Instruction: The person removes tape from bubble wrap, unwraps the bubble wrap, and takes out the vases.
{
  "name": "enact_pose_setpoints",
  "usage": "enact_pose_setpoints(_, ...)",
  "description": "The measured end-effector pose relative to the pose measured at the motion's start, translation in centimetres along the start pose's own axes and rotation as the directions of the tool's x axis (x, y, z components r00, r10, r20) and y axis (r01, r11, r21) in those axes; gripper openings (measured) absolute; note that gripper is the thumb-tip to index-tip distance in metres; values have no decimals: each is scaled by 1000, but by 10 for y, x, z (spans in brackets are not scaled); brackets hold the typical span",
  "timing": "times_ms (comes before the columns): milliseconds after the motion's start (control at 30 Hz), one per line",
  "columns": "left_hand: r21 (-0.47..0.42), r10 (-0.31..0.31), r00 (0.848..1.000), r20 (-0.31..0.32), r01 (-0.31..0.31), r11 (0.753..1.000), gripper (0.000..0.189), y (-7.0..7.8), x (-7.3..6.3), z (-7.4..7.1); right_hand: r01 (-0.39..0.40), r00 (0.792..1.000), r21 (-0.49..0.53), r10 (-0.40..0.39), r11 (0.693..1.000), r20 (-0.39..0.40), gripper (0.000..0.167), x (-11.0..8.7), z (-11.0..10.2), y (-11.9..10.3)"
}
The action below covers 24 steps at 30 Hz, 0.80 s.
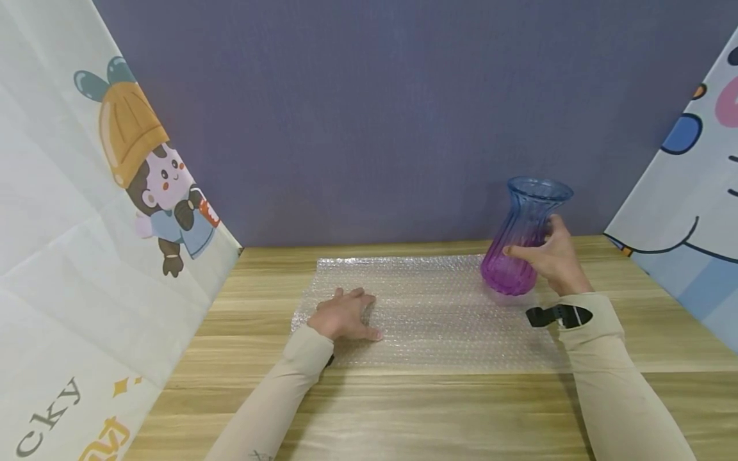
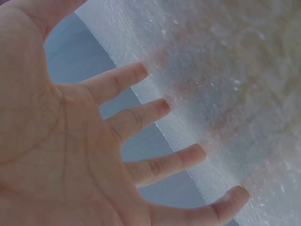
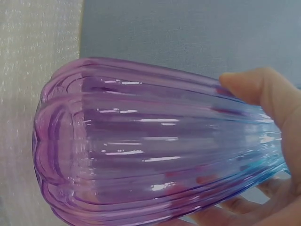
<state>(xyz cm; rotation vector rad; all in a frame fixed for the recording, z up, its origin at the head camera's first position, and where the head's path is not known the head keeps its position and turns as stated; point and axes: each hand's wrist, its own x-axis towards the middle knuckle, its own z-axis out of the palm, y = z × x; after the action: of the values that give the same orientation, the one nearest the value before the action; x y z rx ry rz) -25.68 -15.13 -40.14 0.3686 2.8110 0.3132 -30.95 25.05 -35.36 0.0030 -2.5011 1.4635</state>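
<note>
A ribbed glass vase (image 1: 516,240), blue at the flared rim and fading to magenta at the base, leans slightly over the right end of a bubble wrap sheet (image 1: 438,320). My right hand (image 1: 555,256) grips its side, thumb on the near face and fingers round the back. In the right wrist view the vase (image 3: 136,141) fills the middle, with the thumb along one edge. On the left end of the sheet rests my left hand (image 1: 344,315), fingers spread. Its straight fingertips touch the bubble wrap (image 2: 211,94) in the left wrist view.
The sheet lies flat on a wood-grain table (image 1: 426,410). A grey-blue panel (image 1: 369,128) stands along the table's back edge. White printed cloths hang at both sides, the left cloth (image 1: 69,256) showing a cartoon figure.
</note>
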Motion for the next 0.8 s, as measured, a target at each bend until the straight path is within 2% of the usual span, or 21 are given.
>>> enact_pose_setpoints(433,-4,-4,1000,6,4,1000,90,-1,-3,-2,-28,998,12,29,1000,-56,108,-2,-3,-1)
enact_pose_setpoints(800,0,-2,1000,6,2,1000,90,-2,-3,-2,-22,992,-2,22,1000,-125,102,0,-3,1)
